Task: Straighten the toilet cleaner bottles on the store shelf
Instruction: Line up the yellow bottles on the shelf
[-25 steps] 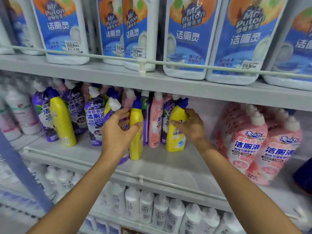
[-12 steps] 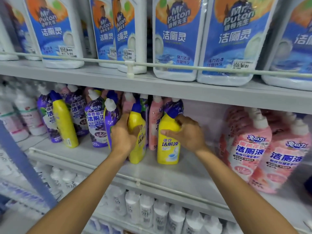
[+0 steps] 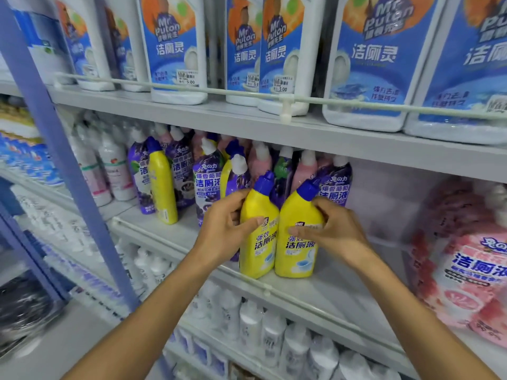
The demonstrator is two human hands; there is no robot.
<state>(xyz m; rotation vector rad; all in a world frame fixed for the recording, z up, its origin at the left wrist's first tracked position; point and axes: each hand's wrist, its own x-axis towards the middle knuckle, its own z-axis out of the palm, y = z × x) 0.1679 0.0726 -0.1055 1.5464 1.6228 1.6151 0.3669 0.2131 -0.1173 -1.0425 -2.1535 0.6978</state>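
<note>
Both yellow bottles (image 3: 297, 253) now touching (glossy plastic)

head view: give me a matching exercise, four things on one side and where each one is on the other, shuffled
Things
1. left hand
2. right hand
3. pink bottles
4. blue-label jugs

Places
a. on the top shelf
b. far right of the middle shelf
c. gripping the right yellow bottle
d. gripping the left yellow bottle

Pairs: 1-d, 2-c, 3-b, 4-a
</note>
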